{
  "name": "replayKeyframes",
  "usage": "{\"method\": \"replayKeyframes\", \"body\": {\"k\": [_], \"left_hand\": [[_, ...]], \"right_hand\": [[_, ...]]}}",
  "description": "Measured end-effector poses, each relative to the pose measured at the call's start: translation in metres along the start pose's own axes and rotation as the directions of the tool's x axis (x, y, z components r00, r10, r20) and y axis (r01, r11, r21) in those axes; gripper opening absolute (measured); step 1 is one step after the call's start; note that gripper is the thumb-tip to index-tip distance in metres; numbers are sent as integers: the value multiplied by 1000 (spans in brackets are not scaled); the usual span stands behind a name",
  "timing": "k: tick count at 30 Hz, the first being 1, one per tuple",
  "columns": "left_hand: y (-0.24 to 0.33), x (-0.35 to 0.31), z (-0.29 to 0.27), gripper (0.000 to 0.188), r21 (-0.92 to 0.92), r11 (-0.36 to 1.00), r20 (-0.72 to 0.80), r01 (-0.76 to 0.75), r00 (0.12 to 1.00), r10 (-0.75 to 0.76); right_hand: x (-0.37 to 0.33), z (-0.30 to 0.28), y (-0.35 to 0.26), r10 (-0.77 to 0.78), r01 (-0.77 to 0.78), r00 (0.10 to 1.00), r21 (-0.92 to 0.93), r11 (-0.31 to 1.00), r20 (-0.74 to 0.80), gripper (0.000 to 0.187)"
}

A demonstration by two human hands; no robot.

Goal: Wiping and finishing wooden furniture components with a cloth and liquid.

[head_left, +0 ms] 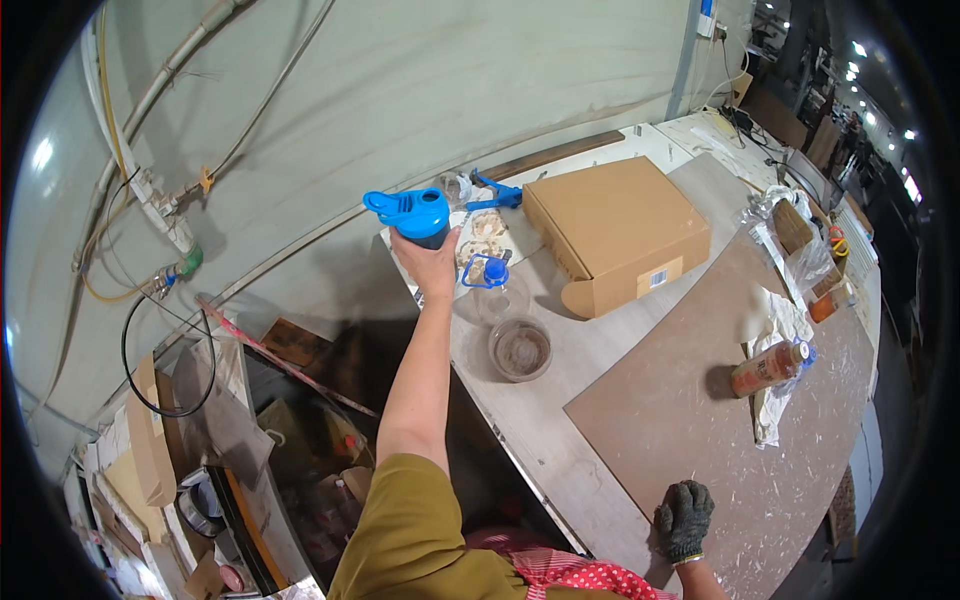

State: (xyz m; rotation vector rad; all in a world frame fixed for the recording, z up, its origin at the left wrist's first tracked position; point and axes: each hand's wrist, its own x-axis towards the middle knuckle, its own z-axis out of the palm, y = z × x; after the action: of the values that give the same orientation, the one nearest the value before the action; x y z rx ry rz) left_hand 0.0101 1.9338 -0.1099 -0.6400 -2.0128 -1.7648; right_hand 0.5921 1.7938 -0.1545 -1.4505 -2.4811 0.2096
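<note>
My bare left hand reaches to the table's far left corner and is wrapped around a shaker bottle with a dark body and a bright blue lid. The bottle stands roughly upright. Close by, a clear plastic jug with a blue cap and handle stands on the table. A round clear tub sits nearer to me. My right hand, in a dark knit glove, rests on the near edge of the brown board with its fingers curled in. Nothing shows in it.
A closed cardboard box lies at the table's middle, with a blue tool behind it. A drink bottle leans on a white cloth at right. Plastic bags lie beyond. Below left are cluttered boxes.
</note>
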Motion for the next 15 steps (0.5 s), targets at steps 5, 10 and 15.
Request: {"method": "replayKeyframes", "body": {"k": [5, 10, 15], "left_hand": [[5, 7, -3, 96, -94, 987, 103, 133, 987, -124], [24, 19, -75, 90, -117, 992, 168, 57, 985, -37], [93, 0, -157, 83, -281, 957, 462, 68, 884, 73]], "right_hand": [[4, -7, -5, 26, -27, 999, 36, 999, 40, 45], [8, -14, -15, -14, 12, 999, 57, 998, 34, 45], [-2, -11, -9, 20, -17, 999, 67, 998, -41, 44]]}}
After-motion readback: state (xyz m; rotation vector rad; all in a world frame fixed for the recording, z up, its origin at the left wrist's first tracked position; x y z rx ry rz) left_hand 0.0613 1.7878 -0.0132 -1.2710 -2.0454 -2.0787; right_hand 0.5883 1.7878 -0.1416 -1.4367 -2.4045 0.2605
